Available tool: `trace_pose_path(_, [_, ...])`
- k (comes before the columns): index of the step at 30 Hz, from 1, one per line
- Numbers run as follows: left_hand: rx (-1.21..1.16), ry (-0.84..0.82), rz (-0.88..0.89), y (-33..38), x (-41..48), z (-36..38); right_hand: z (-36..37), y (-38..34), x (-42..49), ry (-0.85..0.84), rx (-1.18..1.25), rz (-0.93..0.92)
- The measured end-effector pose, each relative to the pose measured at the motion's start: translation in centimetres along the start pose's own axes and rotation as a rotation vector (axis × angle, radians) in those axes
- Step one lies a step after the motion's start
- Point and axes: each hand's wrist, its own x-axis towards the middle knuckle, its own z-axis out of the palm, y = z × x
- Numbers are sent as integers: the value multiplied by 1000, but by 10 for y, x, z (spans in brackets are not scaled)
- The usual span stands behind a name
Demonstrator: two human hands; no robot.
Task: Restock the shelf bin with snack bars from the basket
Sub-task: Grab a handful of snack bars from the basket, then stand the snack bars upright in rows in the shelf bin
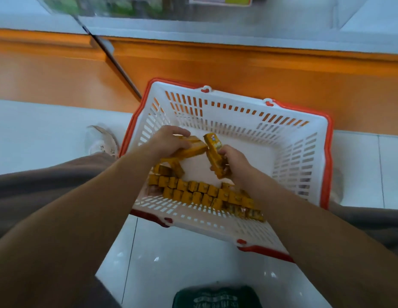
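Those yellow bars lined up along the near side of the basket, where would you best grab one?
Probably by its upper end, coming down from above. The lined-up bars seem to stand on end, packed side by side against the near wall of the basket, so only their tops are free. Pinch across one top, reaching in from the open middle.

Shelf goods are blurred; the top edge cuts the price label; print on the snack bars is unreadable.
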Motion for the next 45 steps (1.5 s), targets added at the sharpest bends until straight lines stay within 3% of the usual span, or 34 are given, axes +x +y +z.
trace_pose_path(2, [-268,-26,-72,14,-18,-12,15,-15,-24,-40,162,-21])
trace_pose_path(5, [-476,-73,-73,39,-48,-26,32,-43,-64,-128,294,-80])
trace_pose_path(13, [-546,29,206,135,-149,-56,31,-146,-192,-168,218,-324])
trace_pose_path(20, [-695,2,372,191,-210,-51,-1,-201,-276,-203,102,-496])
trace_pose_path(25, [-761,17,353,205,-200,-35,-5,-194,-264,-109,59,-610])
trace_pose_path(31, [-748,148,473,218,-172,-37,11,-200,-233,-256,76,-716])
trace_pose_path(39, [-865,157,444,225,-158,-55,6,-228,-218,-365,346,-578])
trace_pose_path(45, [-784,132,403,220,-160,-61,4,-227,-217,-391,262,-580])
